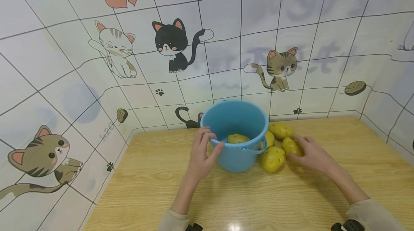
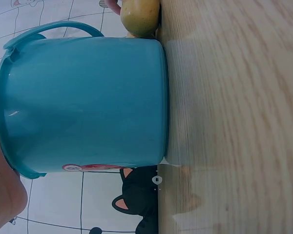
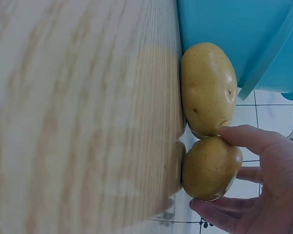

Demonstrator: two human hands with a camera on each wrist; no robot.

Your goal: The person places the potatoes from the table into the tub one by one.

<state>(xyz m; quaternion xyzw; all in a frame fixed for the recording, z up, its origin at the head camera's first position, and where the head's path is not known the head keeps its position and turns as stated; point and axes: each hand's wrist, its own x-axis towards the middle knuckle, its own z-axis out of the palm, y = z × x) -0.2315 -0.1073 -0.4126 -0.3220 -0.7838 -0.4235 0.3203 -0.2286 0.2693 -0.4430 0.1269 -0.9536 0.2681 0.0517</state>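
A blue plastic bucket (image 1: pixel 237 152) stands on the wooden table (image 1: pixel 226 195) with one potato (image 1: pixel 238 138) inside. My left hand (image 1: pixel 203 150) grips its rim on the left side; the bucket's wall (image 2: pixel 88 102) fills the left wrist view. Several yellow potatoes lie to the right of the bucket. My right hand (image 1: pixel 307 152) curls its fingers and thumb round one of them (image 1: pixel 290 146), shown closer in the right wrist view (image 3: pixel 209 168). Another potato (image 3: pixel 208 87) lies against it, next to the bucket. A large potato (image 1: pixel 272 159) sits at the bucket's base.
A tiled wall with cat stickers (image 1: pixel 171 44) rises behind and left of the table, and another wall closes the right side. More potatoes (image 1: pixel 280 129) lie behind the bucket's right side. The bucket's handle (image 1: pixel 255 148) hangs down at the front.
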